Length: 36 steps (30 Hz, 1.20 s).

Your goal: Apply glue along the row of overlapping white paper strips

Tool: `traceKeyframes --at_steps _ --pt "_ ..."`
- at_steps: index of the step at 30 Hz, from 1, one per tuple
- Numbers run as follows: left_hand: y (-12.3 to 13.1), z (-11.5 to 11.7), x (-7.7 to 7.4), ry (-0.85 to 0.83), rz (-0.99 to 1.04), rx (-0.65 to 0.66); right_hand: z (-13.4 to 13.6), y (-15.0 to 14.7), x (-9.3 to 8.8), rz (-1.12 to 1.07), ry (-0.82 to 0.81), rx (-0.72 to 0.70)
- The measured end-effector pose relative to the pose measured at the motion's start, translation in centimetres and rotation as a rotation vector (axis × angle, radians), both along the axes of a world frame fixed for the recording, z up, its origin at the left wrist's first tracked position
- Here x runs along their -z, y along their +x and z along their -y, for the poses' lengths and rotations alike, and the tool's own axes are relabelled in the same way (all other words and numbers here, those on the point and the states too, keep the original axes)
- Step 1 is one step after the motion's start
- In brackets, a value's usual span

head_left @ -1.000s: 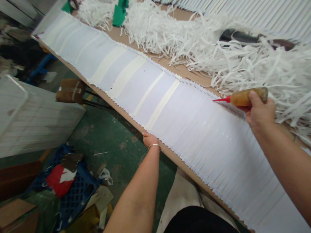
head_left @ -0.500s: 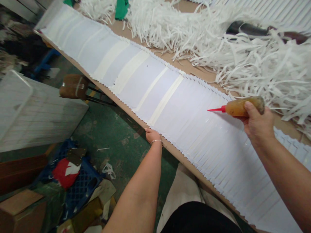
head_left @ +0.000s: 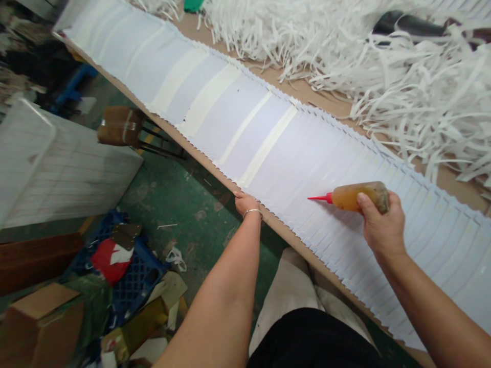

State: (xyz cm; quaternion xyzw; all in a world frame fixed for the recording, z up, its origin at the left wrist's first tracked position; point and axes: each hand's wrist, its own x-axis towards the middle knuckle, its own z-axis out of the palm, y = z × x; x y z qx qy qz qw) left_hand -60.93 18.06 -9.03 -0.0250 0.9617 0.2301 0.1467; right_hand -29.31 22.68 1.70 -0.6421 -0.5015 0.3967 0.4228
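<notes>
Table (head_left: 330,105): long row of overlapping white sheets (head_left: 330,158) on top. Left hand (head_left: 247,203) at near table edge; cannot tell if gripping. Right hand (head_left: 383,225) wrapped tight around amber bottle (head_left: 351,197) above sheets. Bottle shifted from row's far edge toward near one; much of width apparently crossed. Red nozzle (head_left: 321,198): contact unclear.

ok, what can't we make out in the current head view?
Head view:
- Right hand: some fingertips, hidden behind the bottle and the hand itself.
- Red nozzle: whether its tip touches the white sheets; too small and blurred.
- Left hand: its exact grip at the table edge; too small.
- Dark tool: partly covered by white strips.
- Green piece: cut off by the top edge.
</notes>
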Motion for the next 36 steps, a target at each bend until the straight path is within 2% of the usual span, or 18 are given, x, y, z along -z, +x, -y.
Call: traceKeyframes --at_steps 5,10,13,16,18,19,21,23,25,28,31,36 --pt "-0.1 0.2 0.3 0.006 0.007 0.012 3.2 -1.6 -0.9 0.182 -0.064 -0.042" --pt "-0.1 0.3 0.5 0.013 0.015 0.022 5.6 -2.6 -1.0 0.221 -0.049 -0.131" --pt "-0.1 0.3 0.6 0.019 0.019 0.021 6.2 -2.5 -1.1 0.202 0.023 -0.205" --pt "0.0 0.3 0.6 0.020 0.010 0.022 5.5 -2.0 -2.1 0.069 0.181 -0.343" --pt "0.0 0.3 0.5 0.020 0.002 0.021 3.8 -1.4 -3.0 0.018 0.304 -0.369" --pt "-0.1 0.3 0.5 0.021 -0.001 0.019 2.5 -1.0 -3.4 0.038 0.356 -0.330" --pt "-0.1 0.2 0.3 0.023 -0.004 0.014 -0.8 0.0 -3.8 0.134 0.408 -0.161" --pt "-0.2 0.1 0.3 0.023 -0.010 0.004 -4.9 0.9 -3.7 0.156 0.380 0.044" --pt "-0.3 0.0 0.3 0.021 -0.015 -0.007 -8.9 1.6 -3.1 -0.063 0.286 0.137" --pt "-0.3 -0.2 0.3 0.017 -0.013 -0.022 -13.7 2.1 -2.0 -0.310 0.206 0.143" --pt "-0.4 -0.2 0.2 0.009 -0.008 -0.031 -16.3 2.1 -1.1 -0.318 0.174 0.142" --pt "-0.3 -0.3 0.0 0.000 -0.012 -0.026 -18.4 2.0 0.0 -0.259 0.167 0.196"
